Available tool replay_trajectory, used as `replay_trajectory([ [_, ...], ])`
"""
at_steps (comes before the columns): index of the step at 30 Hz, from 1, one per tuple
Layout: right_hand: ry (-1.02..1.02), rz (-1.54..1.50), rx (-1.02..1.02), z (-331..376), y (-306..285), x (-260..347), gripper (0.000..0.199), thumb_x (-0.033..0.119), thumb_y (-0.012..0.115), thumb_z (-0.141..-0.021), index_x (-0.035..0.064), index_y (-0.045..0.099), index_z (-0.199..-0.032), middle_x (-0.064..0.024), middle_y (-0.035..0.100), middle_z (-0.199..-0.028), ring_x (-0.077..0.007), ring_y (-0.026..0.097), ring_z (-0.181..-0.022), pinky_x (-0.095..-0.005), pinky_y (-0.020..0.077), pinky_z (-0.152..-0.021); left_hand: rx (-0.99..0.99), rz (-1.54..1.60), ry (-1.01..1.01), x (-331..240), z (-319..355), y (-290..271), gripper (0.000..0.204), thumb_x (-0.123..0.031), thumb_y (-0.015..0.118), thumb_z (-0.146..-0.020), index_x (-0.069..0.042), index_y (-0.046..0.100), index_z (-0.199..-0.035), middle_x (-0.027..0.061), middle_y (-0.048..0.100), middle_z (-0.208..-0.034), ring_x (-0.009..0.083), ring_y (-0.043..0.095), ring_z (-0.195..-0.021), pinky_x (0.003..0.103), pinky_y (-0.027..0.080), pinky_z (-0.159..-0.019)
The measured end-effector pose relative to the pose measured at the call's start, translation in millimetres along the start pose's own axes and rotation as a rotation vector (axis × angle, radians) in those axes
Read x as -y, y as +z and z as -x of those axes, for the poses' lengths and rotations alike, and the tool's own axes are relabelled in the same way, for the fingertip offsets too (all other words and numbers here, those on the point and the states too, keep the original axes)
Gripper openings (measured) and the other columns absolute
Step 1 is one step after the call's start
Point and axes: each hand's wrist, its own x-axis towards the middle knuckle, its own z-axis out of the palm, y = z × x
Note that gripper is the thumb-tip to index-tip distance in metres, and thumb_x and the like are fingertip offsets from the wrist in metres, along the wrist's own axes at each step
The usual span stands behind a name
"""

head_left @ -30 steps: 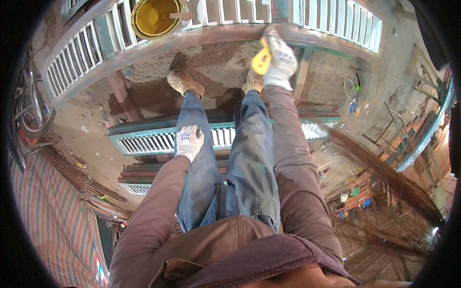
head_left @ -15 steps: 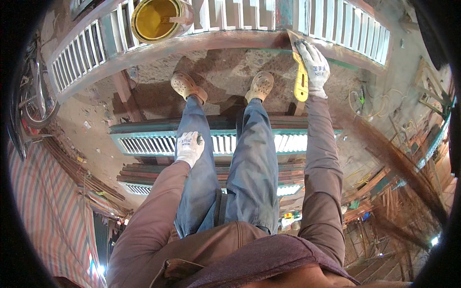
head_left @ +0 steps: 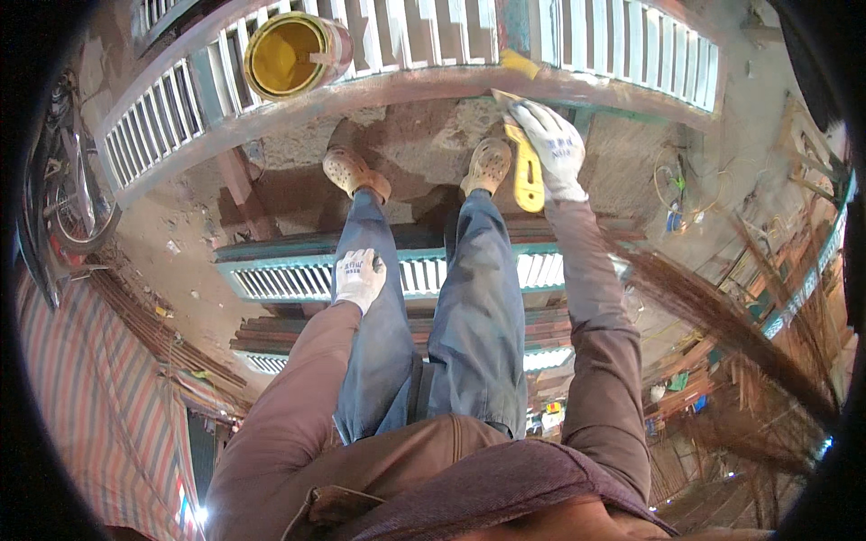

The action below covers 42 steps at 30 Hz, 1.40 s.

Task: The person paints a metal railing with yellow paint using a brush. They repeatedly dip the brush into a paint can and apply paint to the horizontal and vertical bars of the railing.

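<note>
My right hand, in a white work glove, is stretched forward and grips a yellow-handled scraper. Its blade end touches the rail of a slatted white and teal shutter frame that lies across the ground ahead of my feet. My left hand, also in a white glove, rests flat on my left thigh and holds nothing. My legs in blue jeans run forward, ending in tan clogs.
An open can with a yellow inside lies on the far shutter. A second slatted shutter lies under my knees. A bicycle wheel is at left, a straw broom and cables at right.
My right hand with the scraper has moved from beside my right foot forward to the far shutter's rail. My left hand has stayed on the thigh.
</note>
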Motion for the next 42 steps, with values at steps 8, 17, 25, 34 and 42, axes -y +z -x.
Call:
replay_trajectory([
  [8, 0.149, 0.285, -0.021, -2, 36, -25, 0.037, 0.02, 0.059, -0.082, 0.0221, 0.064, -0.118, 0.0002, 0.066, -0.118, -0.0197, 0.063, -0.108, -0.0358, 0.0489, -0.093, 0.17, 0.092, 0.061, 15, -6, -2, 0.025, -0.027, 0.055, -0.084, -0.006, 0.066, -0.091, 0.0132, 0.068, -0.094, 0.0322, 0.061, -0.094, 0.045, 0.047, -0.083],
  [17, 0.131, 0.129, -0.167, -21, 20, -29, 0.035, 0.014, 0.063, -0.081, 0.0172, 0.068, -0.115, -0.0038, 0.068, -0.116, -0.0222, 0.066, -0.104, -0.0333, 0.0523, -0.09, 0.142, 0.086, 0.025, 14, -8, -7, 0.026, -0.027, 0.058, -0.082, -0.006, 0.067, -0.093, 0.0129, 0.068, -0.095, 0.0319, 0.062, -0.093, 0.045, 0.048, -0.083],
  [25, -0.143, 0.304, 0.139, -5, 21, -30, 0.036, 0.021, 0.059, -0.084, 0.025, 0.064, -0.119, 0.006, 0.063, -0.123, -0.016, 0.059, -0.115, -0.0356, 0.0477, -0.096, 0.078, 0.034, 0.08, 12, -2, -7, 0.028, -0.027, 0.057, -0.083, -0.005, 0.068, -0.095, 0.0141, 0.068, -0.095, 0.0319, 0.062, -0.093, 0.045, 0.049, -0.083],
  [34, -0.14, 0.41, 0.063, -23, 24, -51, 0.04, 0.018, 0.058, -0.083, 0.0226, 0.063, -0.123, 0.0056, 0.06, -0.128, -0.0172, 0.056, -0.118, -0.0348, 0.0453, -0.099, 0.068, 0.088, 0.034, 17, -6, 2, 0.025, -0.027, 0.058, -0.082, -0.006, 0.068, -0.091, 0.0126, 0.068, -0.092, 0.0316, 0.062, -0.091, 0.045, 0.048, -0.082],
  [42, -0.177, 0.221, 0.088, 12, 0, -30, 0.04, 0.02, 0.06, -0.081, 0.0224, 0.063, -0.121, 0.0031, 0.064, -0.123, -0.0181, 0.06, -0.114, -0.0332, 0.0492, -0.094, 0.117, 0.123, 0.047, 13, -3, -7, 0.023, -0.025, 0.057, -0.083, -0.007, 0.067, -0.092, 0.0131, 0.068, -0.092, 0.0317, 0.062, -0.092, 0.045, 0.049, -0.083],
])
